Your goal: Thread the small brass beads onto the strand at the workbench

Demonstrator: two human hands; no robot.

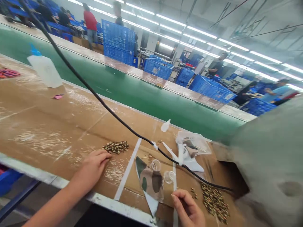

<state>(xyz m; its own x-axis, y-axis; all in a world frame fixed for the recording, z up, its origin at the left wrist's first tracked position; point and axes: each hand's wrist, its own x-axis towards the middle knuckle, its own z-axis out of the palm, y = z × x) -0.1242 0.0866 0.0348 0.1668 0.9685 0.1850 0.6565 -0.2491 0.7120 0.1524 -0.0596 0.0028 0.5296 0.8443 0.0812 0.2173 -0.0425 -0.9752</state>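
My left hand (93, 167) rests curled on the brown cardboard worktop (47, 132), just left of a heap of small bronze-and-black beads (115, 147). My right hand (188, 209) sits at the near edge, thumb and forefinger pinched together, with anything between them too small to see. Close by lie a second bead heap (214, 201) and a camouflage fabric piece (149, 183). Two clear plastic rings (155, 165) lie beside that fabric. Farther back is a clear plastic bag (193, 145) with fabric scraps inside.
A black cable (118, 116) crosses the worktop. A white squeeze bottle (44, 70) stands at the left. A blurred grey mass (267, 157) fills the right side. Beyond runs a green conveyor belt (118, 91), then blue plastic crates (118, 41) and several co-workers.
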